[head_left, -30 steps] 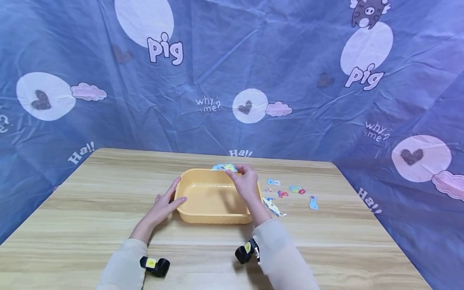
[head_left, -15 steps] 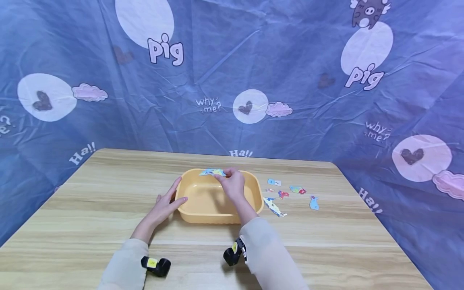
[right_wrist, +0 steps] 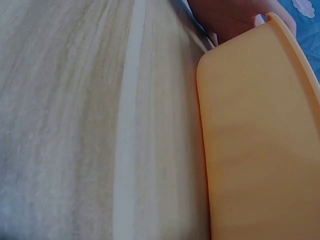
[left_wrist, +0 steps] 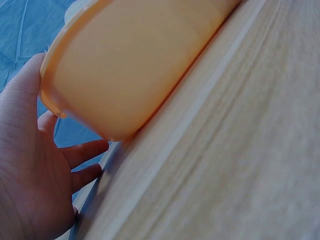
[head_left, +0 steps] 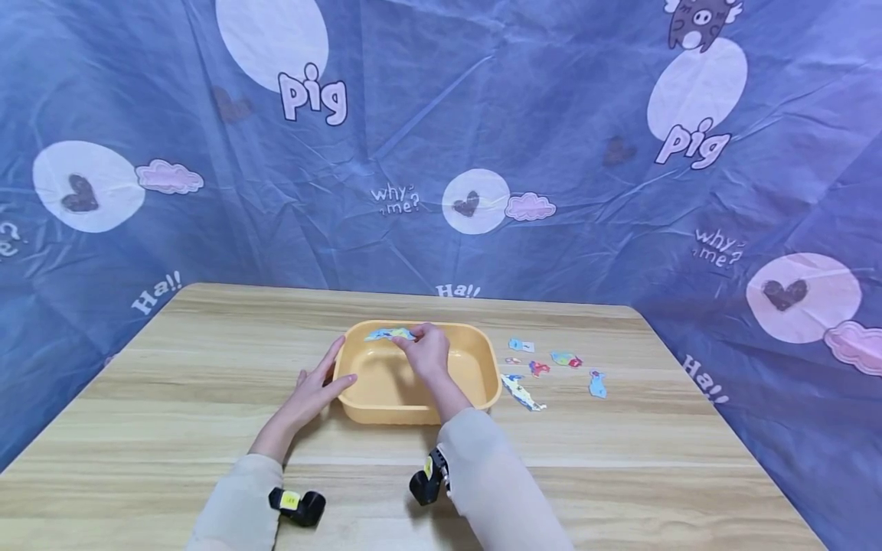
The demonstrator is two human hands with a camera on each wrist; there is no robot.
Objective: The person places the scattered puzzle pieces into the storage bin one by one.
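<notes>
A yellow-orange plastic basin (head_left: 400,415) sits on the table in the head view. My left hand (head_left: 303,398) holds its left end, thumb over the rim and fingers along the outer wall; the left wrist view also shows this hand (left_wrist: 35,175) against the basin (left_wrist: 120,65). Over the basin's inside, my right hand (head_left: 427,353) pinches a blue and yellow paper cutout (head_left: 388,334) by its right end. In the right wrist view the basin's outer wall (right_wrist: 260,140) hides the right hand and the cutout.
Right of the basin lie several paper cutouts: a long pale one (head_left: 521,392), a light blue one (head_left: 597,384), a red one (head_left: 539,369), a green and red one (head_left: 566,359) and a blue and white one (head_left: 521,345). A blue printed cloth (head_left: 386,252) hangs behind the wooden table (head_left: 165,398).
My right hand has moved left with the cutout, from the basin's far right rim to above its inside. The left hand and the basin stay where they were.
</notes>
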